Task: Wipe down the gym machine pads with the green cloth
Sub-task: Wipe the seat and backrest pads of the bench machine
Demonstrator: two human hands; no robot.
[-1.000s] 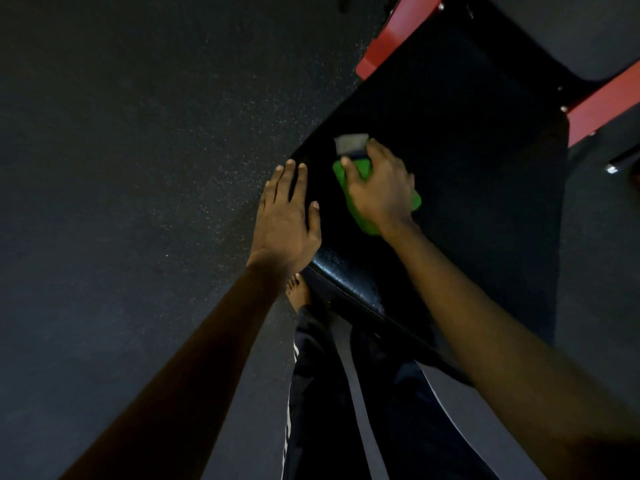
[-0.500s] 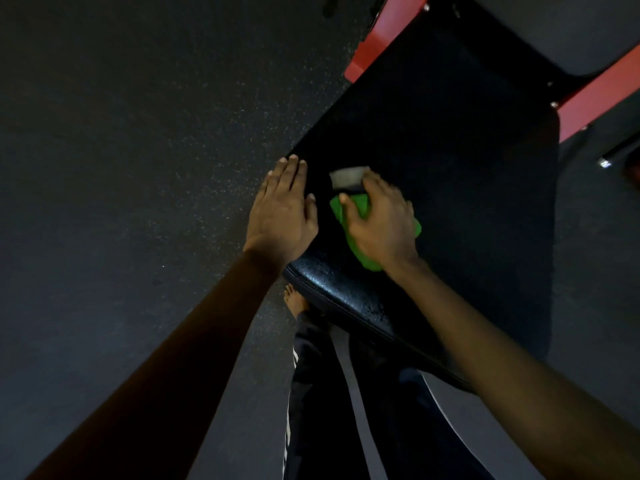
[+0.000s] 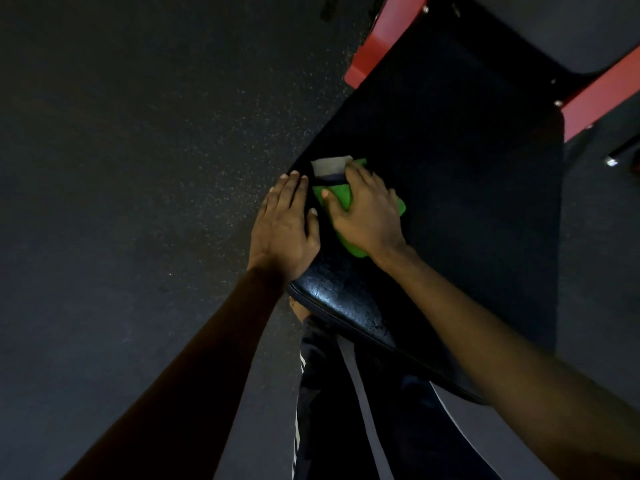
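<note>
A black padded gym seat (image 3: pixel 450 174) runs from the near middle up to the right. On its left part lies the green cloth (image 3: pixel 339 197), folded, with a grey and dark band at its far end. My right hand (image 3: pixel 367 213) lies flat on the cloth, fingers spread, pressing it onto the pad. Beside it my left hand (image 3: pixel 284 226) rests flat on the pad's left edge with straight fingers, holding nothing. The near end of the pad looks shiny and wet.
Red frame bars (image 3: pixel 377 39) of the machine stand at the pad's far end, with another red bar (image 3: pixel 602 98) at the right. Dark speckled rubber floor (image 3: pixel 138 168) fills the left. My legs in dark trousers (image 3: pixel 346 410) and a bare foot are below the pad.
My right hand has slid the cloth toward me and then slightly away again along the pad's left part. My left hand stayed flat on the pad's left edge.
</note>
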